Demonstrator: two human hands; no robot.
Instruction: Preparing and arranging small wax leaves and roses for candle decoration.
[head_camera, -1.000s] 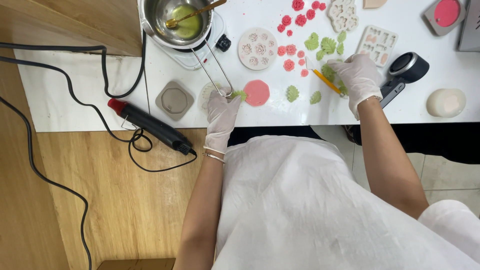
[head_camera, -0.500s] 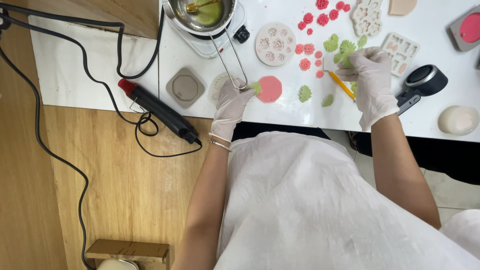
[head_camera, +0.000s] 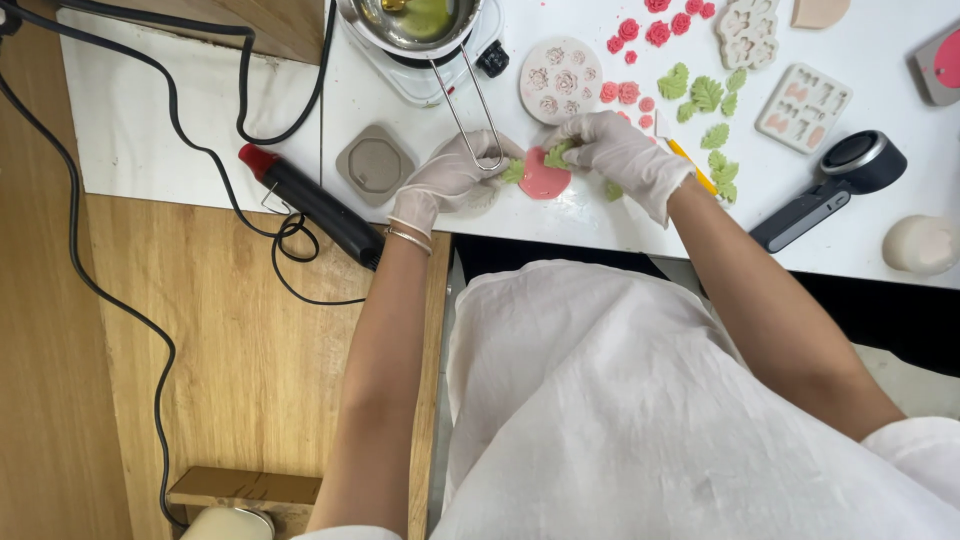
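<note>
Both my hands wear thin white gloves over the white table (head_camera: 600, 215). My left hand (head_camera: 452, 178) pinches a small green leaf piece (head_camera: 514, 172) at the left edge of a round pink disc (head_camera: 541, 182). My right hand (head_camera: 615, 152) holds another green leaf piece (head_camera: 557, 155) against the top of the same disc. A yellow-handled tool (head_camera: 692, 166) lies just under my right wrist. Behind the hands lie several green leaves (head_camera: 706, 95) and small pink roses (head_camera: 628, 30).
A metal pot (head_camera: 415, 20) of yellow-green liquid sits on a small burner, its wire handle reaching toward my left hand. A round flower mould (head_camera: 559, 80), other moulds (head_camera: 803, 105), a grey square coaster (head_camera: 375, 163), a black heat tool (head_camera: 315, 205) with cable, and a black handled tool (head_camera: 830, 185) surround the spot.
My right hand has come left from the green leaves to the pink disc, carrying a leaf piece. My left hand stays at the disc's left edge. The view has shifted.
</note>
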